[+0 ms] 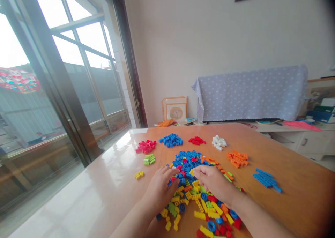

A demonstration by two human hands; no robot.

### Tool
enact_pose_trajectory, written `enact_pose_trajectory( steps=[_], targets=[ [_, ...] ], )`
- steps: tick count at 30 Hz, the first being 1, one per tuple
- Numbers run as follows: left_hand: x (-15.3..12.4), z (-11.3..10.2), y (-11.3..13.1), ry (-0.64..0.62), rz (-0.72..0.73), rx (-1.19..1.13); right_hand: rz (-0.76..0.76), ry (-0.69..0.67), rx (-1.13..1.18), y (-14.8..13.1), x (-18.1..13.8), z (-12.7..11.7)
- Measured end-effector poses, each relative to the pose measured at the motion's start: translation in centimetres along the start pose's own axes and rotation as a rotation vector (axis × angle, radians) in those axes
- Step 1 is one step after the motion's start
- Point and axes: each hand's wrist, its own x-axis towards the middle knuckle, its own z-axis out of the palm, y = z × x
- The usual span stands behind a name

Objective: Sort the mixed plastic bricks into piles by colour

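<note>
A mixed pile of toy building bricks (187, 164) in blue, yellow, red, orange and green lies in the middle of the table. Over its left side is my left hand (162, 184), thumb and fingers apart, with nothing visible between them. My right hand (209, 177) is closed in a pinch on a small yellow brick (192, 172) above the pile. Loose yellow bricks (200, 215) and blue wheel-like rings (211, 225) spread toward me below the hands. A small group of yellow bricks (139, 175) sits left of my left hand.
Around the pile stand sorted groups: pink-red bricks (146, 146), green bricks (149, 159), blue bricks (171, 140), red bricks (197, 140), white bricks (219, 142), orange bricks (237, 158) and long blue pieces (267, 179). The glossy table (104, 189) reaches toward a cloth-covered object (251, 95).
</note>
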Motion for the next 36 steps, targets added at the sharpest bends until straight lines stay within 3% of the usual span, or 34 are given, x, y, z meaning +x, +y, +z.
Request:
enact_pose_trajectory(
  steps=[11,15,21,25,32,36],
  targets=[
    [-0.5,0.7,1.9,-0.034,0.152,-0.011,-0.132,-0.148,-0.131,-0.3,-0.9,1.9],
    [-0.5,1.1,1.8,-0.023,0.138,0.000,-0.148,-0.137,-0.180,0.2,-0.9,2.3],
    [-0.6,-0.5,-0.8,0.055,-0.115,0.089,-0.202,-0.037,-0.222,0.2,-0.9,1.3],
    [-1.2,-2.5,-3.7,0.035,-0.291,0.228,-0.216,-0.005,-0.248,0.0,-1.1,0.8],
    [-2.6,-4.1,-7.8,-0.018,-0.486,0.503,-0.166,0.021,-0.263,0.9,-0.6,1.0],
    [-2.8,-4.1,-8.8,0.013,-0.539,0.519,-0.169,0.054,-0.270,1.0,-0.6,1.0]
  ],
)
